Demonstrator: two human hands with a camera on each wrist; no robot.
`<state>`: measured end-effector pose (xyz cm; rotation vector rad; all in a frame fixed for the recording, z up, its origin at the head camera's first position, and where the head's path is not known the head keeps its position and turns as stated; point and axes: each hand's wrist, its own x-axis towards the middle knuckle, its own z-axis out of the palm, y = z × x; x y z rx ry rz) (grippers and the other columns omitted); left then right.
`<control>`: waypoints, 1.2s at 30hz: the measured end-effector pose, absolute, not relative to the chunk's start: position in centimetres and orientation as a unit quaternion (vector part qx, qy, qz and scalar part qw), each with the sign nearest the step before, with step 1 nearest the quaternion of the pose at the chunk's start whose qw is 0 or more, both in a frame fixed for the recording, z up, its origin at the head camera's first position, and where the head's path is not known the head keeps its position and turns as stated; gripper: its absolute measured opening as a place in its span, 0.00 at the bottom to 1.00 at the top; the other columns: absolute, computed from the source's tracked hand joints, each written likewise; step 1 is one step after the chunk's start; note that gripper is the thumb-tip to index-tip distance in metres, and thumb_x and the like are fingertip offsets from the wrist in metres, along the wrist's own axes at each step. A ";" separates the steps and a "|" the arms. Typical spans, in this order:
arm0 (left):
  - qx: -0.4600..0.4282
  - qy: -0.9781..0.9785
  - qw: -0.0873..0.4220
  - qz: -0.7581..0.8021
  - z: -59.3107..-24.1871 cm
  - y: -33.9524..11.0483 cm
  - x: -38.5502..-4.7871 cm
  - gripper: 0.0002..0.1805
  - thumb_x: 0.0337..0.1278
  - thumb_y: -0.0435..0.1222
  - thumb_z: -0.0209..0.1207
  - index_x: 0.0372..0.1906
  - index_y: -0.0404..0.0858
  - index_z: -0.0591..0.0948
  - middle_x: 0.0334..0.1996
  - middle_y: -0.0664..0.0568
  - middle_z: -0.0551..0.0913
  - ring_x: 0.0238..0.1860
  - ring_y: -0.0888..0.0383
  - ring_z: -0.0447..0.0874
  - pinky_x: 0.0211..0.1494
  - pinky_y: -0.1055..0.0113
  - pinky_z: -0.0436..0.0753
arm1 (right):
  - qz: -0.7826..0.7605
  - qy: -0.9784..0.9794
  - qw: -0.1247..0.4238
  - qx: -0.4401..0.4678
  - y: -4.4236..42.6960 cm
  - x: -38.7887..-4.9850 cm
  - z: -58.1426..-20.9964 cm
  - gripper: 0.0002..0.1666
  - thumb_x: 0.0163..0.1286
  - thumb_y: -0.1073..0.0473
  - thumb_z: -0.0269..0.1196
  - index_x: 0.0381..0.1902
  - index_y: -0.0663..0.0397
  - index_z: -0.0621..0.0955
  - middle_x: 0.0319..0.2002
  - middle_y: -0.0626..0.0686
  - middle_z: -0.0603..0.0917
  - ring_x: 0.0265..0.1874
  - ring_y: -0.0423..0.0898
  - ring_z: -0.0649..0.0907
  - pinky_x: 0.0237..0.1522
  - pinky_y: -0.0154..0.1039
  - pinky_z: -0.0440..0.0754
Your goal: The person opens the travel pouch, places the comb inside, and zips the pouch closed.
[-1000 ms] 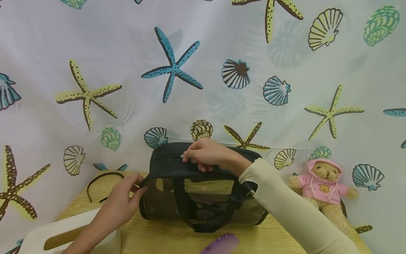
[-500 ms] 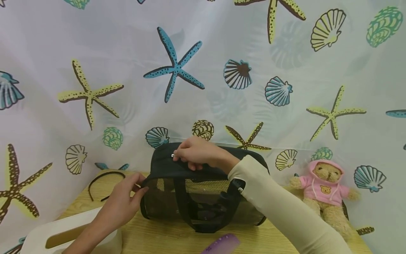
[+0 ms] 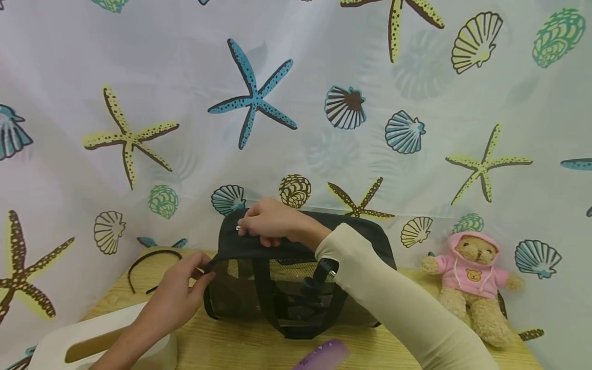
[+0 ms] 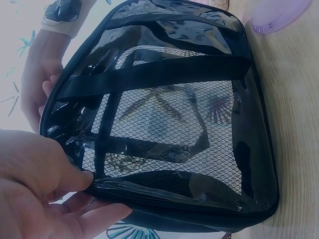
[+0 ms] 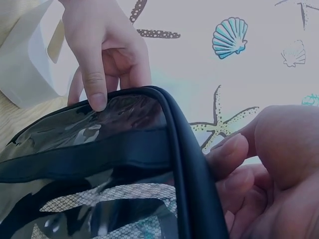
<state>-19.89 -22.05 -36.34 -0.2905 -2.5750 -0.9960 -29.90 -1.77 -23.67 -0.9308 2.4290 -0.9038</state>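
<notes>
A black bag with a see-through front, a mesh back and black carrying straps stands on the wooden table. My left hand pinches its upper left corner between thumb and fingers; the left wrist view shows the thumb on the black piped edge of the bag. Over the bag's top, my right hand pinches a small light zipper pull near the left end. In the right wrist view the curled fingers of the right hand lie beside the top edge, and the zipper pull is hidden.
A white tissue box stands at the front left, under my left forearm. Behind it lies a black headband. A purple comb-like object lies in front of the bag. A teddy bear in a pink hoodie sits at the right, before a patterned curtain.
My right hand has slid leftward along the bag's top with the zipper pull, toward the left end. The left hand has kept its pinch on the corner.
</notes>
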 end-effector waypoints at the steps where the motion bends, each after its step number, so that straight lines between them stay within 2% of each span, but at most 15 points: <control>1: -0.104 -0.912 0.181 -0.354 -36.4 -22.1 -19.9 0.05 0.68 0.27 0.61 0.41 0.40 0.79 0.42 0.51 0.84 0.41 0.56 0.85 0.37 0.67 0.82 | -0.319 0.867 0.192 -0.330 -2.0 -29.9 -23.7 0.19 0.83 0.54 0.52 0.46 0.55 0.88 0.11 0.45 0.69 0.09 0.41 0.70 0.15 0.35 0.69; 7: -0.113 -0.911 0.188 -0.350 -36.4 -22.2 -19.9 0.05 0.69 0.27 0.61 0.41 0.40 0.79 0.42 0.51 0.84 0.41 0.57 0.84 0.39 0.66 0.83 | -0.309 0.875 0.192 -0.320 -3.3 -29.8 -23.7 0.18 0.83 0.54 0.53 0.38 0.51 0.88 0.11 0.47 0.71 0.09 0.41 0.70 0.15 0.34 0.68; 17: -0.119 -0.910 0.184 -0.351 -36.3 -22.4 -19.8 0.05 0.68 0.27 0.61 0.40 0.41 0.78 0.41 0.51 0.83 0.42 0.57 0.85 0.41 0.62 0.84 | -0.291 0.873 0.228 -0.319 -3.6 -31.0 -24.1 0.20 0.82 0.51 0.54 0.35 0.49 0.88 0.15 0.45 0.71 0.13 0.41 0.69 0.18 0.36 0.66; 22: -0.116 -0.912 0.179 -0.351 -36.3 -22.4 -19.7 0.05 0.69 0.28 0.61 0.40 0.41 0.78 0.42 0.51 0.84 0.42 0.57 0.85 0.41 0.64 0.83 | -0.225 0.891 0.213 -0.332 -3.1 -31.5 -24.4 0.20 0.82 0.48 0.56 0.33 0.47 0.88 0.16 0.45 0.73 0.13 0.42 0.70 0.18 0.36 0.67; 25: -0.118 -0.911 0.179 -0.351 -36.2 -22.3 -19.8 0.05 0.69 0.28 0.61 0.41 0.40 0.79 0.42 0.50 0.84 0.42 0.56 0.85 0.40 0.65 0.83 | -0.166 0.904 0.189 -0.345 -2.6 -31.7 -24.5 0.24 0.82 0.47 0.55 0.27 0.48 0.87 0.15 0.45 0.74 0.13 0.41 0.69 0.17 0.35 0.68; 30: -0.109 -0.911 0.161 -0.363 -35.9 -22.3 -19.8 0.03 0.70 0.30 0.61 0.44 0.38 0.79 0.46 0.46 0.83 0.46 0.51 0.86 0.41 0.63 0.85 | -0.115 0.906 0.148 -0.380 -1.6 -31.8 -24.9 0.20 0.81 0.52 0.57 0.36 0.54 0.91 0.11 0.43 0.70 0.10 0.38 0.68 0.18 0.33 0.69; 32: -0.105 -0.908 0.149 -0.377 -35.8 -22.3 -19.7 0.08 0.70 0.32 0.62 0.49 0.37 0.77 0.51 0.43 0.81 0.50 0.48 0.85 0.46 0.58 0.88 | -0.109 0.904 0.136 -0.391 -1.3 -31.7 -25.1 0.17 0.80 0.54 0.58 0.42 0.56 0.91 0.13 0.43 0.74 0.12 0.38 0.69 0.20 0.33 0.70; 36: -0.136 -0.892 0.178 -0.393 -34.4 -21.6 -19.4 0.19 0.69 0.37 0.65 0.58 0.37 0.74 0.57 0.43 0.77 0.57 0.45 0.81 0.58 0.46 0.85 | -0.089 0.904 0.098 -0.407 -0.4 -31.6 -25.0 0.13 0.78 0.55 0.60 0.44 0.53 0.91 0.33 0.47 0.89 0.26 0.38 0.82 0.36 0.34 0.82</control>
